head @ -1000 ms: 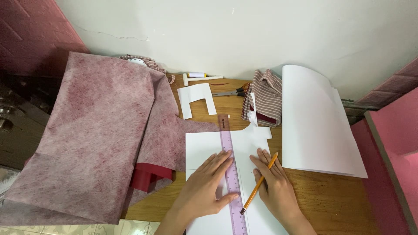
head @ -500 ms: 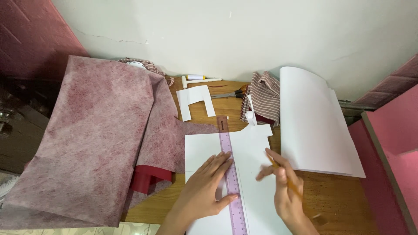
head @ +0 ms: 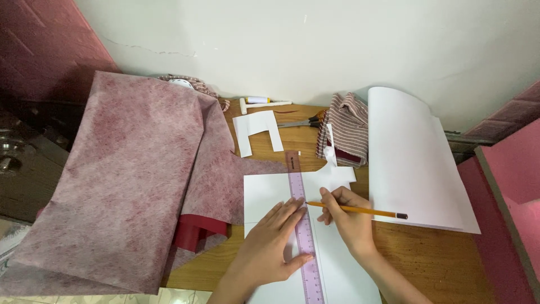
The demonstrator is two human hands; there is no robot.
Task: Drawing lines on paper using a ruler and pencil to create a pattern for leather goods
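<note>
Two hands on white paper (head: 337,270) at counter (head: 439,264) front: left hand (head: 270,242) fingers flat on purple ruler (head: 304,225), right hand (head: 346,217) fingers pinch pencil (head: 360,210), tip at ruler's edge.

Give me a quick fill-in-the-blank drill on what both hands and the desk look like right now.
1. The left hand presses flat on the purple ____.
2. The right hand holds a yellow ____, its tip at the ruler edge.
3. Both hands work over a sheet of ____ paper lying on the wooden table.
4. The scissors lie near the wall, just left of the ____ folded cloth.

Missing words: ruler; pencil; white; striped
</note>
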